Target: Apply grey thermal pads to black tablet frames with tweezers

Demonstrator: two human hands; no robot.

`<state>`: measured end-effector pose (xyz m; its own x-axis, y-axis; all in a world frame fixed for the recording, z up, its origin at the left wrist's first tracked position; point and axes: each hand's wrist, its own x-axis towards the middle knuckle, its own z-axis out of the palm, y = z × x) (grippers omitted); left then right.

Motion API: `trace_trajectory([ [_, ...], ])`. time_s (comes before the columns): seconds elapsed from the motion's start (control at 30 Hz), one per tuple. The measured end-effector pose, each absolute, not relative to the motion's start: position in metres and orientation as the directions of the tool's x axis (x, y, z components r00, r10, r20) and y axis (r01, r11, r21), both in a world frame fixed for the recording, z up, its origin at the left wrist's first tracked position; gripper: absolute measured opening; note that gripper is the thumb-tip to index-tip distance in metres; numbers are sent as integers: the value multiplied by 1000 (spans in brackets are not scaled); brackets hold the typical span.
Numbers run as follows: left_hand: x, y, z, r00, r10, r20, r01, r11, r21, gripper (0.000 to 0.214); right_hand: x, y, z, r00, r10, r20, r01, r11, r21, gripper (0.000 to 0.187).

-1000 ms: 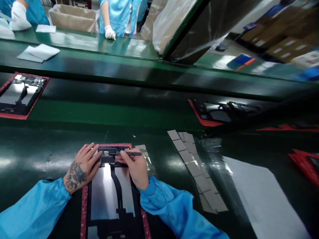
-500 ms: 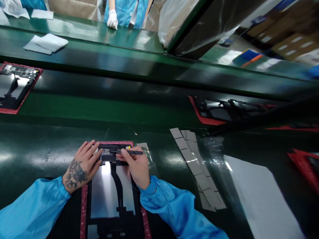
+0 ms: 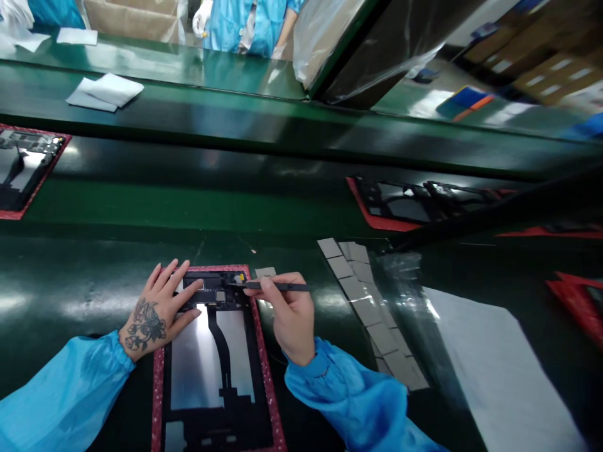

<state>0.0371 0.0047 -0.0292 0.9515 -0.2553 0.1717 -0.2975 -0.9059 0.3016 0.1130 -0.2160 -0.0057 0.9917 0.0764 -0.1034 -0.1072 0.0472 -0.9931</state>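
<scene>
In front of me lies an opened tablet [image 3: 211, 358] in a red padded frame [image 3: 269, 383], with a dark flex cable [image 3: 221, 345] running down its silvery inside. My left hand [image 3: 157, 307], tattooed on its back, rests with fingers spread over the tablet's upper left corner and circuit board [image 3: 210, 296]. Black tweezers [image 3: 287, 287] are pinched between the thumb and fingers of my right hand [image 3: 292, 317]. Their tips point left over the board's upper right part, near a small yellow spot. Whether the tips hold or touch anything is too small to tell.
Strips of grey rectangular pads [image 3: 365, 307] lie to the right, beside clear film and a white sheet [image 3: 499, 364]. More red-framed tablets [image 3: 400, 201] sit on the green line beyond. White cloths [image 3: 110, 91] lie on the far ledge, where a co-worker in blue [image 3: 247, 25] stands.
My right hand has drawn the tweezers to the right, away from the middle of the board. My left fingers have spread wider. Across the line, the co-worker's gloved hand has lifted and shifted left.
</scene>
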Motion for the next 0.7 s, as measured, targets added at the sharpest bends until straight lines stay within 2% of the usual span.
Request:
trace_trajectory([
  [0.13,40,2,-25,962,-229,149,-267,-904,335,44,98,-237,-2,928,260,-266,-278,11,-960,32],
  [0.2,32,0,-16,982,-108,152,-167,-873,459,44,84,-247,-3,886,344,-309,-326,-9,-945,30],
  [0.23,25,-2,-10,990,2,139,-78,-821,565,46,77,-251,-3,868,374,-326,-345,-16,-939,30],
  [0.3,3,-7,3,967,255,-7,156,-569,807,52,61,-258,-4,843,398,-361,-379,-36,-925,32],
  [0.33,-11,-9,9,926,352,-138,273,-372,887,56,54,-260,-4,832,403,-381,-397,-47,-917,32],
  [0.37,-25,-11,15,871,395,-292,378,-158,912,59,48,-261,-4,820,409,-401,-415,-59,-908,33],
  [0.43,-49,-15,24,750,376,-545,513,190,837,65,40,-262,-4,801,430,-416,-431,-68,-900,34],
  [0.5,-63,-18,31,659,340,-671,561,372,739,72,35,-260,-6,799,443,-406,-431,-48,-901,34],
  [0.6,-58,-25,35,601,312,-736,579,465,670,80,34,-258,-11,805,438,-400,-447,3,-895,33],
  [0.7,-40,-35,34,639,276,-718,600,406,689,72,34,-257,-16,801,466,-376,-457,70,-887,30],
])
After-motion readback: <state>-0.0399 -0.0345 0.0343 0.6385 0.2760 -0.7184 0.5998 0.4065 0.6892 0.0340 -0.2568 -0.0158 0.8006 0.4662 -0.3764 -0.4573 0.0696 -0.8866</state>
